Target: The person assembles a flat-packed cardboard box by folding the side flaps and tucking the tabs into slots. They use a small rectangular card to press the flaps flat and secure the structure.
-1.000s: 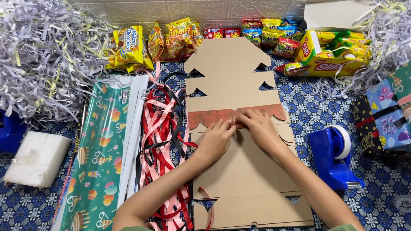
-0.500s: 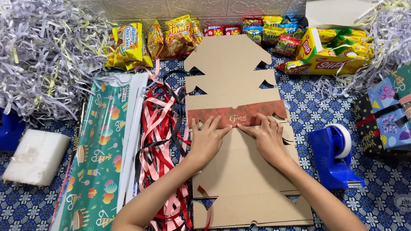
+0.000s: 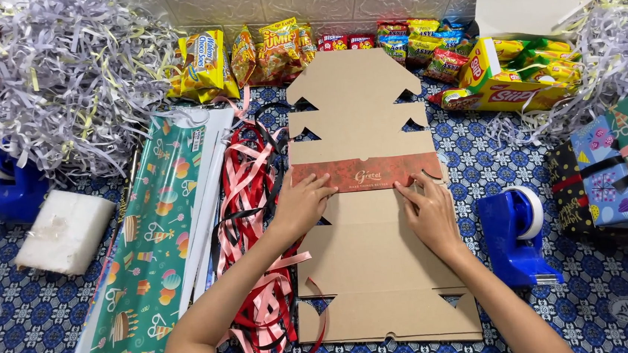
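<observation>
Both hands press flat, holding nothing: left hand (image 3: 303, 203) and right hand (image 3: 431, 216) pin the folded red flap (image 3: 366, 173) onto the flat cardboard box (image 3: 381, 268), apparently creasing it. Ribbons (image 3: 253, 204) lie just left.

- Left hand (image 3: 303, 203) and right hand (image 3: 429, 212): together at centre of flat cardboard box blank (image 3: 381, 268) earlier; now spread apart, toward 9 and 3 o'clock.
- Red printed flap (image 3: 366, 173): more exposed now, lying flat across the blank's width.
</observation>
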